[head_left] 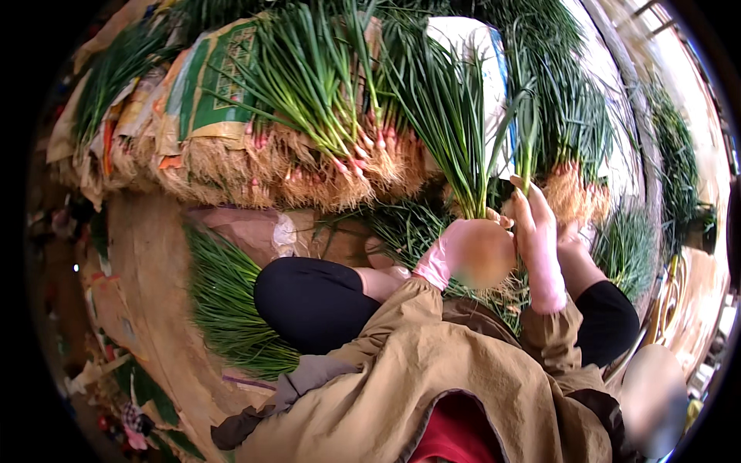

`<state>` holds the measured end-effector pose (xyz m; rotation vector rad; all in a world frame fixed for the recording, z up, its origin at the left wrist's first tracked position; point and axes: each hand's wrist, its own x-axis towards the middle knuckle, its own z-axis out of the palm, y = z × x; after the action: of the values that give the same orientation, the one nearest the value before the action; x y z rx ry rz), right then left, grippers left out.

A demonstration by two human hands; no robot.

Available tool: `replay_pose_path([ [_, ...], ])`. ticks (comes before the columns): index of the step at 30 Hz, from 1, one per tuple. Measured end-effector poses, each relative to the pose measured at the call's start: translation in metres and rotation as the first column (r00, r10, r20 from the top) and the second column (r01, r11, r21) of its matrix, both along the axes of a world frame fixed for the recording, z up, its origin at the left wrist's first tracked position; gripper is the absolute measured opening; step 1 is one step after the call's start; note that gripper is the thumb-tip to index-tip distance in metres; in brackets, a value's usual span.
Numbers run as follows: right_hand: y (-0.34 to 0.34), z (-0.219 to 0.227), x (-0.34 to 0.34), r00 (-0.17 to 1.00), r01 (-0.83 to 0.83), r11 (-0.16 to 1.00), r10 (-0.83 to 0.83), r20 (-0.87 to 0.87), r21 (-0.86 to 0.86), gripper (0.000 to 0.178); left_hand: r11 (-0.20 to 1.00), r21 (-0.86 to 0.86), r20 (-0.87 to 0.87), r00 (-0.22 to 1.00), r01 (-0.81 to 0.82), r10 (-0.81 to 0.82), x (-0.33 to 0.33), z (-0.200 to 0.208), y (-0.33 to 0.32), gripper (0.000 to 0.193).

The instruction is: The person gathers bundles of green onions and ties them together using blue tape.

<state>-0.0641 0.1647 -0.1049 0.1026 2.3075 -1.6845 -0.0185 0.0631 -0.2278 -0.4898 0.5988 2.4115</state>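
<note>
A bunch of green onions (pixel 461 139) rises from my left hand (pixel 440 253), its long green leaves pointing away from me. This hand is closed round the lower stalks, and a blurred patch covers part of it and the root end. Just to the right, my right hand (pixel 534 231) has its fingertips pressed on a separate green onion stalk (pixel 526 143). Both hands have pink coverings at the wrists. Loose pale roots (pixel 505 297) lie below the hands, between my knees.
Ahead, green onions with pink bulbs (pixel 351 158) lie on sacks (pixel 220 81), roots toward me. More bunches (pixel 571 147) stand at right, beside a white sack (pixel 463 35). A leafy heap (pixel 231 301) lies by my left knee (pixel 309 297). A hose coil (pixel 673 297) is far right.
</note>
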Motion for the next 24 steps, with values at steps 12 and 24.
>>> replay_pose_path([
  [12,-0.178,0.034,-0.006,0.717,-0.499,0.844,0.529,-0.453,0.196,0.048,0.891,-0.279,0.127,0.934,0.358,-0.335,-0.017,-0.008,-0.027,0.014],
  [24,0.068,-0.162,-0.140,0.982,-0.185,0.823,0.128,0.141,0.536,0.033,0.997,-0.013,0.003,0.997,-0.072,0.072,-0.016,0.000,-0.029,0.013],
])
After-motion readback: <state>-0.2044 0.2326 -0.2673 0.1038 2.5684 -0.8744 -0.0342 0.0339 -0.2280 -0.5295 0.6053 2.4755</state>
